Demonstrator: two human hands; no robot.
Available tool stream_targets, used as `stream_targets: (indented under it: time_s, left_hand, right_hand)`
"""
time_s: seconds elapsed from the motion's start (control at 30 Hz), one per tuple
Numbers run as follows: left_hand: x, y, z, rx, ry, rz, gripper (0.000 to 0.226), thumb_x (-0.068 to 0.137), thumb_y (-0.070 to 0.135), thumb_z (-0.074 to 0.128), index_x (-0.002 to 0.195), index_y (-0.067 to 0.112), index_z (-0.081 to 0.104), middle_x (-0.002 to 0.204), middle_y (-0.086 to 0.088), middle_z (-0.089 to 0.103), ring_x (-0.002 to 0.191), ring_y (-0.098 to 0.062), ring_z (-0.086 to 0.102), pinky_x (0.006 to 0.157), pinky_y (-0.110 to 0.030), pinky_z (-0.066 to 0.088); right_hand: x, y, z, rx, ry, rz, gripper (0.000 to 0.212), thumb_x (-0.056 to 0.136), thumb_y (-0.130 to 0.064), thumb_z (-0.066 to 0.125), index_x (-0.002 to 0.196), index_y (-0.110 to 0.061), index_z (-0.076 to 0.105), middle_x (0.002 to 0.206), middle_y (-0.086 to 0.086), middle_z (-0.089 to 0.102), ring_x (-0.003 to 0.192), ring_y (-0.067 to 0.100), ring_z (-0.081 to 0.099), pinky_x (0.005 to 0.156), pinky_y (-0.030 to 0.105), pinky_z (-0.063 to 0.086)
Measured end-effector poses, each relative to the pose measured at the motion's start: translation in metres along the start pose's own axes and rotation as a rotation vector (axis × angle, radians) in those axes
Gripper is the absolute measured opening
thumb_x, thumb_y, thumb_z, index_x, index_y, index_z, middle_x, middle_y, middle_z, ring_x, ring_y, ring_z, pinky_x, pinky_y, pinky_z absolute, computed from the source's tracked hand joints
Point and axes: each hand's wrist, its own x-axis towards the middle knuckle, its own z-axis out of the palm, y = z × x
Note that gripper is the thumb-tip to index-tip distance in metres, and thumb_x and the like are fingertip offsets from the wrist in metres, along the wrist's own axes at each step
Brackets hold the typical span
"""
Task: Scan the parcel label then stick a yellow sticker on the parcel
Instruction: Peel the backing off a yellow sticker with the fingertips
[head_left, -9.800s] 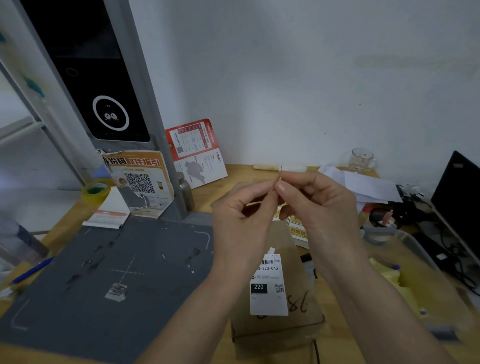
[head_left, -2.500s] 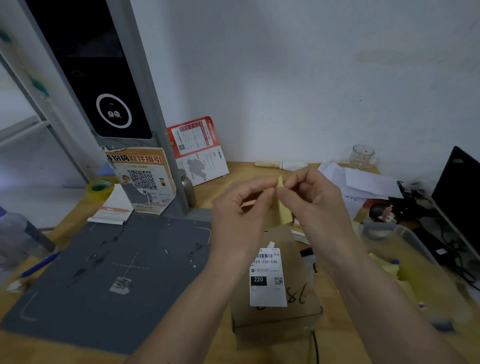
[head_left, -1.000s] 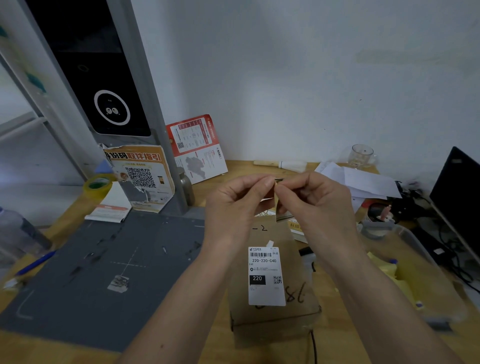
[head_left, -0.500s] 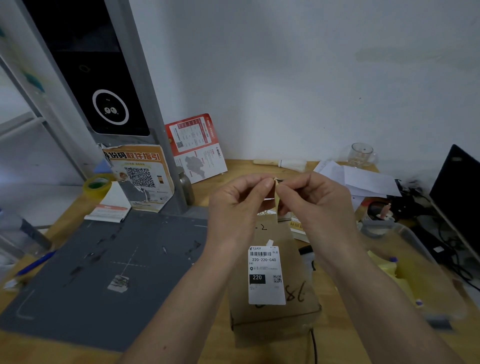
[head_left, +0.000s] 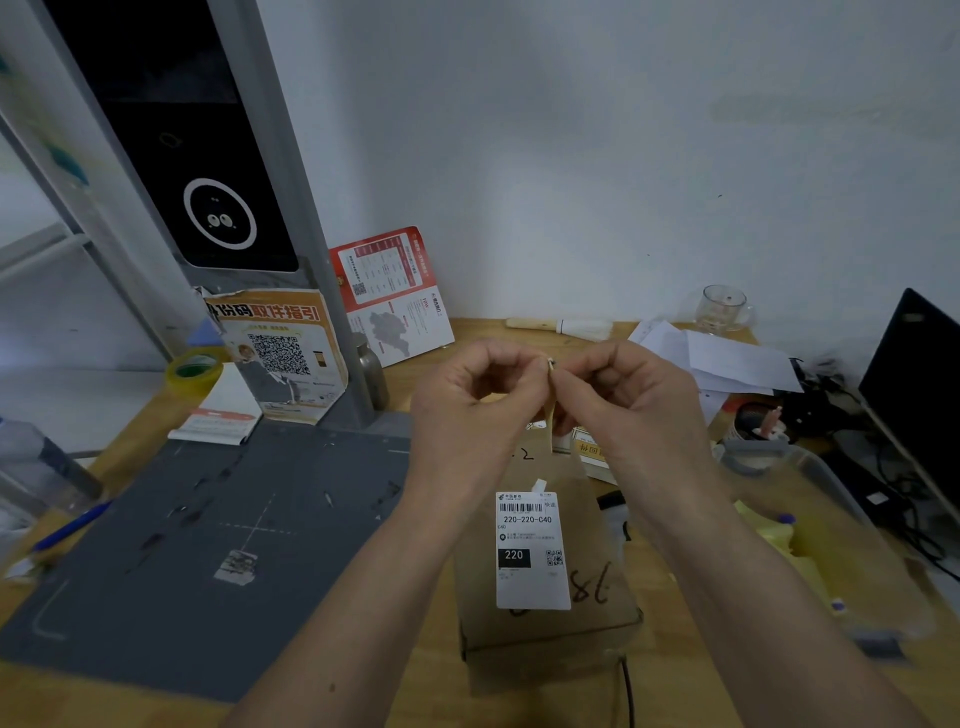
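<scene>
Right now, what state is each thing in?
Left hand: fingers pinch the sticker's top.
Right hand: pinches the same edge.
Sticker: yellow, edge-on, held above the parcel, not stuck.
Parcel: flat on the desk, closed.
Label: stuck on, top corner lifting.

A wooden desk (head_left: 467, 332) carries a grey mat (head_left: 208, 545), the cardboard parcel (head_left: 597, 519) and loose papers (head_left: 727, 358).

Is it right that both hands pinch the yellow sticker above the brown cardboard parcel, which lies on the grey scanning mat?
Not quite. The head view shows the brown cardboard parcel lying on the wooden desk beside the grey scanning mat; both hands do pinch the yellow sticker above it.
</scene>
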Motion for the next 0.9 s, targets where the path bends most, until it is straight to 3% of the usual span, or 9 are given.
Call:
stream_targets:
  time_s: [0.23,0.37,0.57,0.7,0.9]
  left_hand:
    - [0.0023,0.0011,0.0018,-0.027,0.025,-0.037,0.01,0.08,0.001,0.068,0.076,0.009,0.071,0.08,-0.019,0.07,0.082,-0.038,0.067,0.077,-0.049,0.059]
    - [0.0023,0.003,0.0025,-0.107,0.02,-0.11,0.008,0.081,0.0,0.066,0.078,0.006,0.071,0.085,-0.025,0.069,0.087,-0.041,0.066,0.075,-0.034,0.061]
    - [0.0012,0.0025,0.0033,-0.039,0.043,-0.104,0.012,0.08,0.006,0.07,0.075,0.017,0.074,0.079,-0.011,0.073,0.075,-0.02,0.065,0.075,-0.033,0.057]
    - [0.0,0.0022,0.0043,-0.001,0.077,-0.04,0.014,0.079,0.005,0.071,0.074,0.018,0.074,0.069,-0.013,0.067,0.062,-0.011,0.058,0.059,-0.02,0.054]
    - [0.0008,0.0027,0.0031,-0.051,0.094,-0.096,0.017,0.078,0.001,0.071,0.071,0.016,0.073,0.065,-0.003,0.063,0.067,-0.02,0.056,0.071,-0.038,0.054]
  right_hand:
    - [0.0004,0.0016,0.0016,-0.04,0.023,-0.025,0.003,0.08,-0.002,0.068,0.079,-0.005,0.067,0.064,0.007,0.067,0.055,0.011,0.061,0.054,0.019,0.051]
    - [0.0017,0.0024,0.0003,-0.067,0.036,-0.019,0.001,0.08,-0.005,0.068,0.08,-0.005,0.068,0.071,0.013,0.069,0.061,0.018,0.062,0.059,0.025,0.055]
    - [0.0015,0.0003,0.0022,0.0,0.061,-0.004,0.002,0.081,-0.003,0.068,0.08,-0.005,0.067,0.071,0.01,0.071,0.057,0.011,0.065,0.056,0.017,0.051]
    - [0.0005,0.0022,0.0054,-0.018,0.115,-0.05,0.006,0.08,-0.004,0.07,0.081,-0.011,0.069,0.073,0.006,0.073,0.064,0.016,0.07,0.059,0.019,0.053]
    - [-0.0007,0.0046,0.0089,-0.079,0.163,-0.12,0.013,0.081,-0.006,0.069,0.077,-0.017,0.073,0.071,-0.002,0.074,0.065,0.012,0.07,0.063,0.02,0.055]
